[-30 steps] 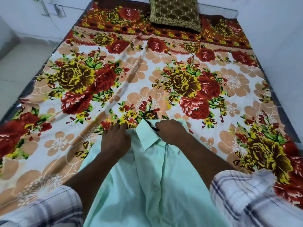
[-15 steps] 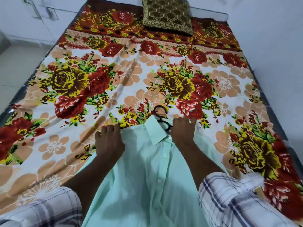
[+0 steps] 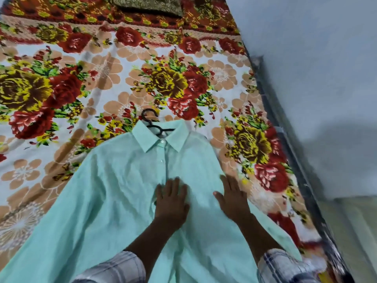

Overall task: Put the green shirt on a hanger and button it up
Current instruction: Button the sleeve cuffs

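Shirt (image 3: 114,190), pale green, lies front up on the flowered sheet (image 3: 61,82) of a bed, its collar (image 3: 161,137) pointing away from the person and its body spreading toward the near edge of the view. The black hanger (image 3: 151,119) is inside it. Only the hook and a short piece of the neck show above the collar; the cloth hides the rest. A button (image 3: 162,141) at the collar is closed, and a second sits just below it on the placket (image 3: 164,170).

The left hand (image 3: 171,201) rests palm down on the shirt front, right on the placket, fingers straight and slightly spread. This hand and the left forearm (image 3: 146,240) cover the lower placket, so the buttons there cannot be seen. The right hand (image 3: 232,199) lies flat on the shirt's right side near its edge, fingers straight and close together, thumb held out. Neither hand grips the cloth. Plaid sleeves (image 3: 114,268) are rolled up above both forearms.

A dark patterned cushion (image 3: 149,5) sits at the far end of the bed, well apart from the shirt. The dark bed edge (image 3: 285,139) runs down the right side, against a pale wall (image 3: 316,78), with a strip of floor (image 3: 357,231) near the lower right corner.
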